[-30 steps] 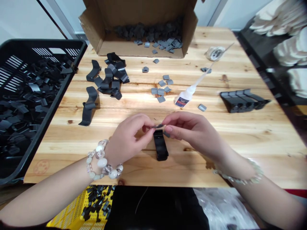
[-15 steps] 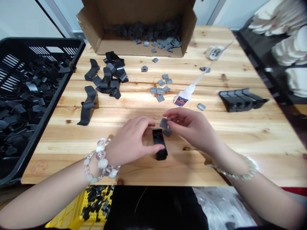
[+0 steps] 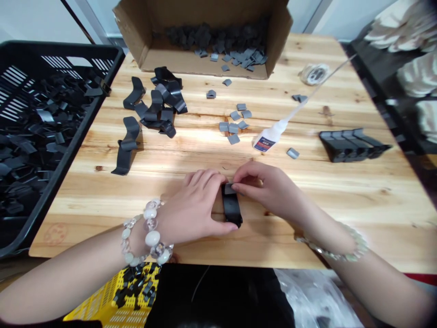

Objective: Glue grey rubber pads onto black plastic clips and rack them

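The black strip point(image 3: 231, 207) lies on the wooden table point(image 3: 191, 155), between the two hands. The left hand point(image 3: 193, 202) spans it lengthwise — thumb against the near end, fingers by the far end — in a fairly wide, steadying hold. The right hand point(image 3: 276, 187) has a narrow pinch on a small grey piece point(image 3: 229, 188), over the strip's far end. To do this well, I'd hold the strip still, square the piece to its edges, then press evenly. The glue bottle point(image 3: 268, 139) is beyond the right hand; whether the strip is wet, I cannot tell.
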{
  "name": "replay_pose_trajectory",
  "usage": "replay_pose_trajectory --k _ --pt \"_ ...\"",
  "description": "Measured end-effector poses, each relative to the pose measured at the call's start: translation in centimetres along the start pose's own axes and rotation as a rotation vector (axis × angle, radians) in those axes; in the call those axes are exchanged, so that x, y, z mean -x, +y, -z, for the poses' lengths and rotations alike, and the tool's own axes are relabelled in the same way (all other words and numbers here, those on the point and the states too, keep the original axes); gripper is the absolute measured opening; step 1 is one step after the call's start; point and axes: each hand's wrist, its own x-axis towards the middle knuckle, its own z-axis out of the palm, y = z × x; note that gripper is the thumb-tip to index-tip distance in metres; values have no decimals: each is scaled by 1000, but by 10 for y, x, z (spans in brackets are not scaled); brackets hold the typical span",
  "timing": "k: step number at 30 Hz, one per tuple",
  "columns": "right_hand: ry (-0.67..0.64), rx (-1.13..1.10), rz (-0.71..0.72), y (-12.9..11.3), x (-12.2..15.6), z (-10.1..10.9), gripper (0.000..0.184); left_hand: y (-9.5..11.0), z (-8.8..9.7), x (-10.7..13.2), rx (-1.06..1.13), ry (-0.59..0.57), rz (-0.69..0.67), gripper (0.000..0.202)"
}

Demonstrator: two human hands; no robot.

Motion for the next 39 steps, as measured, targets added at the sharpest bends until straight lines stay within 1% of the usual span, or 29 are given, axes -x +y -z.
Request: replay_pose_trajectory --k 4,8,12,16,26,34,39 --pt "-23 -37 -63 0 -1 -1 8 -1 -2 1 72 16 5 75" --pt "-46 -9 -100 -1 -1 0 7 0 -2 1 87 -1 27 75" --pt "-59 34 -98 -1 -1 2 5 2 0 1 85 -19 45 70" --pt "-63 43 -86 0 -2 1 5 3 1 2 82 -7 42 67" --pt "-1 169 16 1 0 -6 6 1 -1 2 39 11 4 66" --pt "30 214 -1 -1 0 -6 8 3 0 0 31 11 0 63" --pt "30 231 3 -1 1 -8 7 3 3 -1 -62 -3 -85 56"
